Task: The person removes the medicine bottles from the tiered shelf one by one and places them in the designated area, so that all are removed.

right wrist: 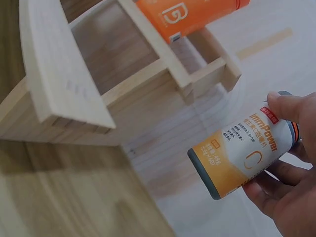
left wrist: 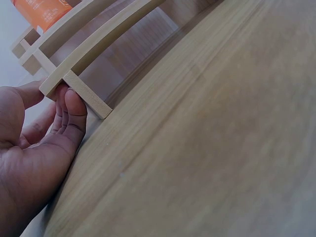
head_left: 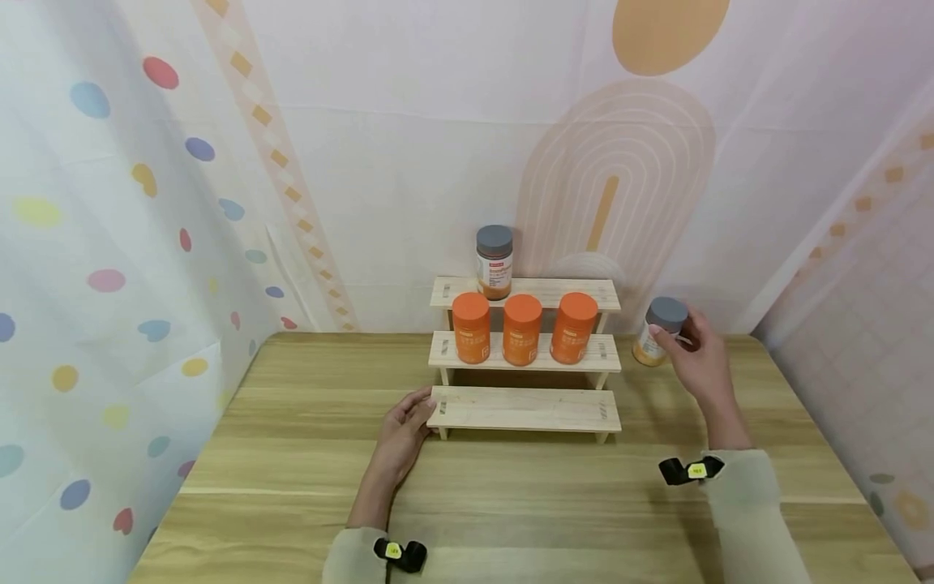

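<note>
My left hand [head_left: 400,434] grips the left end of the lowest step of a three-tier wooden rack [head_left: 524,408], thumb on top and fingers curled beneath, as the left wrist view shows. To the right of the rack, my right hand [head_left: 702,357] holds a grey-capped supplement bottle [right wrist: 242,148] with a white and orange label, thumb and fingers around its upper part. A similar grey-capped bottle [head_left: 495,264] stands on the top tier, left of its middle. On the middle tier, three orange bottles [head_left: 521,331] stand upright in a row.
The rack stands on a wood-grain table [head_left: 306,454], near its back edge. Behind it hangs a pale patterned curtain [head_left: 409,162], which continues along the left with coloured dots. Black wrist cameras [head_left: 689,470] are strapped over both sleeves.
</note>
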The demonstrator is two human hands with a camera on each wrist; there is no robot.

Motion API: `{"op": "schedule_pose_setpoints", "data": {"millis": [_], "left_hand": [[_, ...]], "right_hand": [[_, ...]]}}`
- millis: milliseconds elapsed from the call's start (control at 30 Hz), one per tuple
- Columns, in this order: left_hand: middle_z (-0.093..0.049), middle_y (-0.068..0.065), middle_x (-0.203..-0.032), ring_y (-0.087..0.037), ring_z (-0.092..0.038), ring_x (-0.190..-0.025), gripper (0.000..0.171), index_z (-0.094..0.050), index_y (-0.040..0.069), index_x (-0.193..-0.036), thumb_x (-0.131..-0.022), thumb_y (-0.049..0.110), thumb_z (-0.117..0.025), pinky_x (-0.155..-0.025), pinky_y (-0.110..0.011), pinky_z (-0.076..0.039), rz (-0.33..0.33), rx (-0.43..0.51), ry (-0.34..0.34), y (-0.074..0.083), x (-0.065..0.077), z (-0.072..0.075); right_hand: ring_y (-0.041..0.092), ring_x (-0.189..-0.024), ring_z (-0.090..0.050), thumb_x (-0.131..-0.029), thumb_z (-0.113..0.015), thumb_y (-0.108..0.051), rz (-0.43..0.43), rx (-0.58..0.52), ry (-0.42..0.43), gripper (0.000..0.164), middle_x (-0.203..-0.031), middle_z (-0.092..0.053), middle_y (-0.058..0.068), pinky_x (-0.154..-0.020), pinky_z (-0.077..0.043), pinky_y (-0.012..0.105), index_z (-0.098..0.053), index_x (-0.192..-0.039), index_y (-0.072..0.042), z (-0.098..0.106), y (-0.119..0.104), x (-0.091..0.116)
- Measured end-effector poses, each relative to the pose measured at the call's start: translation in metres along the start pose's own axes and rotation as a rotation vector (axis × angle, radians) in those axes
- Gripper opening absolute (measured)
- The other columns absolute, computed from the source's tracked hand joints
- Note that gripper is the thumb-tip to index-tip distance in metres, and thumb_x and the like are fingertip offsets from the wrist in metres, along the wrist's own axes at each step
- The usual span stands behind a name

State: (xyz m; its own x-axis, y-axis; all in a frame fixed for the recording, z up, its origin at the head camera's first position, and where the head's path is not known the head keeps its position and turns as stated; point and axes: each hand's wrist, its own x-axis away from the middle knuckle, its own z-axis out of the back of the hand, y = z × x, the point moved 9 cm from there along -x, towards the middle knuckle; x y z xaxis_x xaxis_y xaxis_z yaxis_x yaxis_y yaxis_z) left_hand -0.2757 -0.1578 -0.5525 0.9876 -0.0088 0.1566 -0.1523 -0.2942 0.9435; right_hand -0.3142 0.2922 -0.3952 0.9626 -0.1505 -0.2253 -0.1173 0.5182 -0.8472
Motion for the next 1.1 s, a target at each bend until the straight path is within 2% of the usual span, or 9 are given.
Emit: {"op": "schedule_pose_setpoints", "data": {"millis": [100, 333, 600, 700, 833, 933, 1000, 1100], "left_hand": [[-0.065, -0.001, -0.115, -0.010, -0.064, -0.102, 0.043, -0.051, 0.000, -0.145, -0.105, 0.012, -0.059, -0.079, -0.023, -0.053, -0.001, -0.009, 0.000, 0.002, 0.000, 0.000], [-0.065, -0.001, -0.114, -0.011, -0.064, -0.099, 0.042, -0.051, -0.001, -0.145, -0.105, 0.010, -0.058, -0.078, -0.023, -0.053, -0.010, -0.003, -0.001, 0.003, 0.000, -0.001], [-0.067, 0.000, -0.110, -0.011, -0.064, -0.096, 0.043, -0.051, -0.003, -0.144, -0.104, 0.009, -0.060, -0.076, -0.024, -0.052, -0.013, 0.023, 0.008, 0.001, -0.001, 0.000], [-0.067, 0.000, -0.109, -0.011, -0.064, -0.095, 0.043, -0.051, -0.003, -0.144, -0.103, 0.009, -0.060, -0.075, -0.023, -0.052, -0.015, 0.023, 0.010, 0.000, -0.001, 0.000], [-0.066, 0.001, -0.109, -0.011, -0.064, -0.095, 0.043, -0.052, -0.003, -0.144, -0.104, 0.009, -0.060, -0.075, -0.023, -0.052, -0.013, 0.025, 0.012, 0.000, -0.001, 0.001], [-0.066, 0.001, -0.108, -0.011, -0.063, -0.094, 0.042, -0.052, -0.003, -0.144, -0.104, 0.008, -0.059, -0.075, -0.024, -0.052, -0.009, 0.026, 0.011, 0.000, -0.001, 0.000], [-0.066, 0.000, -0.108, -0.011, -0.063, -0.094, 0.042, -0.052, -0.002, -0.144, -0.104, 0.008, -0.059, -0.074, -0.024, -0.052, -0.008, 0.026, 0.011, 0.000, -0.001, 0.000], [-0.066, 0.001, -0.109, -0.011, -0.064, -0.096, 0.042, -0.052, -0.003, -0.144, -0.104, 0.008, -0.059, -0.075, -0.024, -0.052, -0.009, 0.023, 0.011, 0.001, 0.000, 0.000]], "right_hand": [[0.032, -0.134, -0.053, -0.102, -0.063, -0.041, 0.001, -0.002, -0.018, 0.065, -0.147, -0.056, 0.018, -0.106, -0.048, 0.034, -0.042, -0.156, -0.011, -0.003, 0.005, 0.000], [0.038, -0.140, -0.048, -0.103, -0.062, -0.039, -0.021, -0.018, -0.051, 0.067, -0.152, -0.051, 0.022, -0.113, -0.042, 0.054, -0.039, -0.157, -0.008, -0.007, 0.022, 0.002], [0.038, -0.141, -0.047, -0.103, -0.063, -0.035, -0.045, -0.033, -0.055, 0.066, -0.153, -0.050, 0.021, -0.114, -0.042, 0.054, -0.038, -0.158, -0.009, -0.009, 0.043, 0.003], [0.039, -0.141, -0.047, -0.103, -0.063, -0.034, -0.047, -0.039, -0.058, 0.067, -0.154, -0.049, 0.023, -0.114, -0.045, 0.047, -0.037, -0.159, -0.008, -0.010, 0.050, 0.001], [0.040, -0.141, -0.047, -0.103, -0.063, -0.032, -0.044, -0.043, -0.064, 0.066, -0.154, -0.048, 0.024, -0.106, -0.048, 0.023, -0.036, -0.159, -0.009, -0.012, 0.059, 0.000], [0.040, -0.141, -0.047, -0.103, -0.063, -0.032, -0.041, -0.042, -0.060, 0.067, -0.154, -0.048, 0.023, -0.099, -0.046, 0.012, -0.035, -0.160, -0.009, -0.011, 0.065, 0.000], [0.041, -0.141, -0.046, -0.104, -0.062, -0.032, -0.046, -0.039, -0.057, 0.067, -0.154, -0.048, 0.023, -0.098, -0.045, 0.011, -0.035, -0.160, -0.009, -0.011, 0.070, 0.000], [0.039, -0.142, -0.046, -0.105, -0.060, -0.032, -0.062, -0.028, -0.058, 0.065, -0.154, -0.048, 0.023, -0.104, -0.047, 0.021, -0.034, -0.160, -0.008, -0.012, 0.077, 0.001]]}}
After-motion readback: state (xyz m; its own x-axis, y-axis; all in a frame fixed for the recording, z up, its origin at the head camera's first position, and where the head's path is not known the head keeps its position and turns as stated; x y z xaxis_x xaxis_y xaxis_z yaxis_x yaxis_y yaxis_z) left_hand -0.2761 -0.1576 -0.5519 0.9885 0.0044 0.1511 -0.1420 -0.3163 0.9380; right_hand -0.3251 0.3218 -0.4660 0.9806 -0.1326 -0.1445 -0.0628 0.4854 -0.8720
